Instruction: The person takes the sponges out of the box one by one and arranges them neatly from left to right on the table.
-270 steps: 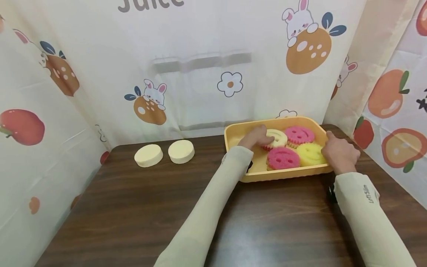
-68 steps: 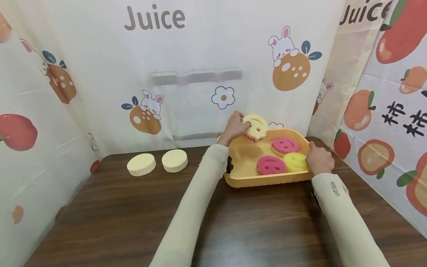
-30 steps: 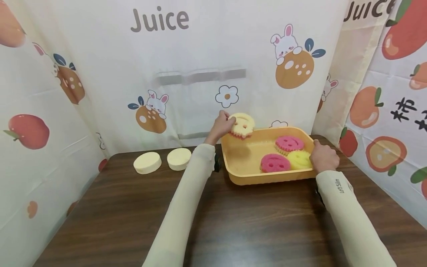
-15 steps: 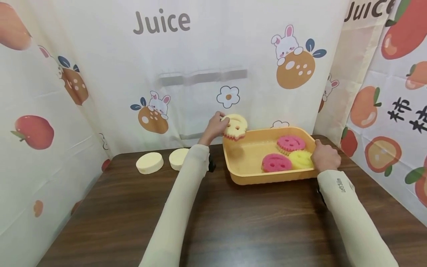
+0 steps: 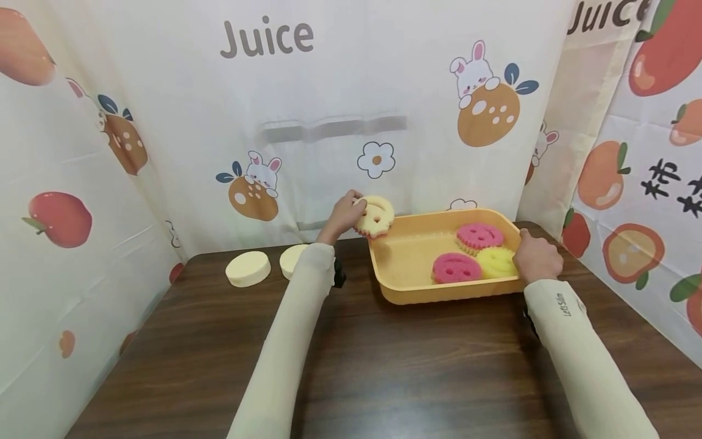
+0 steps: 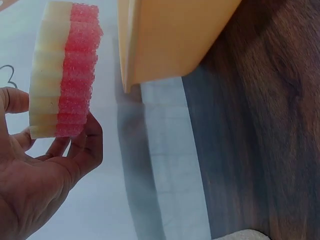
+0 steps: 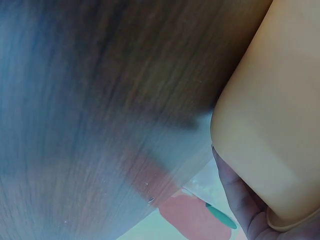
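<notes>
Left grip (image 5: 345,215), pinching a cream-and-pink sponge (image 5: 377,213), has moved leftward, leaving the tray (image 5: 450,296) at its right (the right grip (image 5: 539,259) holds its edge); removal seems underway.

A pale curtain (image 5: 351,79) printed with "Juice" lettering (image 5: 267,38), rabbits (image 5: 475,74) on brown fruit (image 5: 489,121) and outlined flowers (image 5: 376,160) hangs behind the dark wood-grain tabletop (image 5: 395,372); side curtains (image 5: 44,286) at left and right show red and orange fruit (image 5: 61,219).

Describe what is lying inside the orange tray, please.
In the orange tray are a front pink sponge, a rear pink sponge and a yellow sponge. The right hand partly hides the yellow one; what lies under all three cannot be seen.
</notes>
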`<state>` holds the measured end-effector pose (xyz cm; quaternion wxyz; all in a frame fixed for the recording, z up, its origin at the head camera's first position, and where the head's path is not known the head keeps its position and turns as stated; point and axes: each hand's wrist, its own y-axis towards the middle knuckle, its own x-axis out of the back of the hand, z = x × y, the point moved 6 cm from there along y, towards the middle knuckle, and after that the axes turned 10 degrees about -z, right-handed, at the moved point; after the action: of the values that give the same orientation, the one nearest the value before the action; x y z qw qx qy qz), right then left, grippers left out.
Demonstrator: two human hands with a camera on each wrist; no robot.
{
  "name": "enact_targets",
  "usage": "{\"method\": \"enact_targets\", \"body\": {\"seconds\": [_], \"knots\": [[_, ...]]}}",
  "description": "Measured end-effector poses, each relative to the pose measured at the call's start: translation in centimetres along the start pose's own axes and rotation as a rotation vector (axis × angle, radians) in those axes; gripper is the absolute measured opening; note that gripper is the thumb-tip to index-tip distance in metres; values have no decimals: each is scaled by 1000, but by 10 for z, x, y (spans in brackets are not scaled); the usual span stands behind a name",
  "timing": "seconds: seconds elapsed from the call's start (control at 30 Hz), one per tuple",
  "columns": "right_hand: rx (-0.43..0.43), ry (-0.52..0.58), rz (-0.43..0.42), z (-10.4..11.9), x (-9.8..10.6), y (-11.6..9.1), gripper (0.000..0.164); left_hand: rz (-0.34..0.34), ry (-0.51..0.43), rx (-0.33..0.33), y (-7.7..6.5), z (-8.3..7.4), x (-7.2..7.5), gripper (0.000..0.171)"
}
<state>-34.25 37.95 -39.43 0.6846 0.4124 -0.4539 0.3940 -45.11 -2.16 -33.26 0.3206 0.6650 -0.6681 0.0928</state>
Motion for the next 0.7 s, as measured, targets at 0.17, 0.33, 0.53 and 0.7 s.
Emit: {"method": "enact_targets", "body": {"seconds": [0.17,0.33,0.53,0.7], "knots": [[-2,-5,8,0,0,0,54,-1,0,16,-1,6,4,44],[-14,3,6,-2,0,-1,54,-2,1,11,-2,11,7,42],[3,20,-22,-1,0,-1,51,-22,21,30,-5,17,15,43],[19,37,-49,0,0,-1,50,-11,22,51,-8,23,18,43]]}}
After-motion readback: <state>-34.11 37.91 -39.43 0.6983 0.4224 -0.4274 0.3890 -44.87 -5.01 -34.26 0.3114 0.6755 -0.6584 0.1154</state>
